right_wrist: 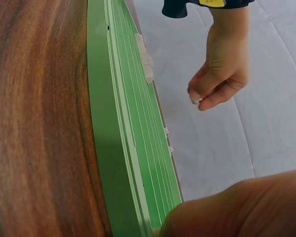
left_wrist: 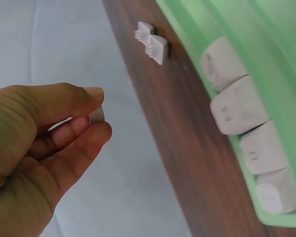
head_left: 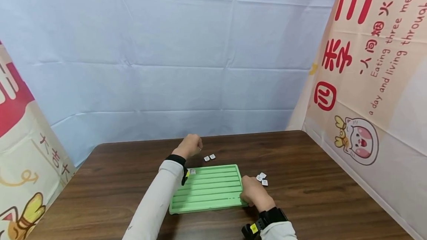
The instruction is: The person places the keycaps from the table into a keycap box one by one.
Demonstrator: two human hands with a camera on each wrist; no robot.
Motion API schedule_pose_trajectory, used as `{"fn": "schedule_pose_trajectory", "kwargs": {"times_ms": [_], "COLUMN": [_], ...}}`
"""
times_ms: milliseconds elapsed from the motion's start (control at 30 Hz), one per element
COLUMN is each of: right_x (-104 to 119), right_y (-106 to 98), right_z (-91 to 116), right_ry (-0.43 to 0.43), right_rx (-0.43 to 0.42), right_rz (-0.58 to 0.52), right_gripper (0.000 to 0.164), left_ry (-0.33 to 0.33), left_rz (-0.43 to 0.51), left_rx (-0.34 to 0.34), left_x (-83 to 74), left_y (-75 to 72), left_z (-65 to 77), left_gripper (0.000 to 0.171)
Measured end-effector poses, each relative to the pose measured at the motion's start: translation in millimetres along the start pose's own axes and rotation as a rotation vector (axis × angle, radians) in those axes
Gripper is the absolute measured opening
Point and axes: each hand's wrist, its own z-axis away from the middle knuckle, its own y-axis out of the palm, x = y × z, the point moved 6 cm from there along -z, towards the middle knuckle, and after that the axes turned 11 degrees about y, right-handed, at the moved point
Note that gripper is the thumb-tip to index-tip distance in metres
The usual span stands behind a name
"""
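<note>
Left hand is pinching one white keycap between thumb and fingers, raised near the far edge of the surface. Right hand has its fingers curled on the right rim of the green tray, toward the tray's near-right corner. I get the tray mid-surface, well apart from the left and right edges, slots running side to side.

Already in the tray: four keycaps in a row along the far slot, starting at the far-left corner. Head cam only gives me part of that row; left sleeve and black wrist strap block the rest. Left wrist cam has all four, some legends too blurred for me to read.

Loose stuff: two keycaps side by side between tray and far edge. Three more bunched to the right, just beyond the right hand, which sits between them and the tray.

Surroundings: pale blue sheet behind the far edge, printed cloth along the right edge, another printed panel off the left edge.
</note>
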Motion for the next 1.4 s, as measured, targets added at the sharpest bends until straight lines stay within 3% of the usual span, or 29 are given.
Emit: {"fn": "schedule_pose_trajectory", "kwargs": {"times_ms": [333,567,800,1067,1400], "right_x": [0,1,1,0,-1], "right_y": [-2,-1,-2,-2,-2], "right_z": [0,0,2,1,-1], "right_ry": [0.006,0.006,-0.006,-0.006,0.012], "right_rx": [-0.017,-0.02,-0.029,-0.017,-0.018], "right_rz": [0.029,0.027,0.021,0.01,0.028], "right_gripper": [0.018,0.018,0.02,0.019,0.017], "left_ry": [0.034,0.084,0.119,0.098,0.105], "left_rz": [0.007,0.026,0.153,0.321,0.395], "left_rx": [0.006,0.019,0.058,0.058,0.062], "left_x": [-6.9,-4.7,2.4,4.7,3.3], "left_y": [-2.4,2.7,11.8,15.4,19.6], "left_z": [-3.0,4.9,19.2,28.1,33.9], "left_gripper": [0.015,0.013,0.014,0.019,0.021]}}
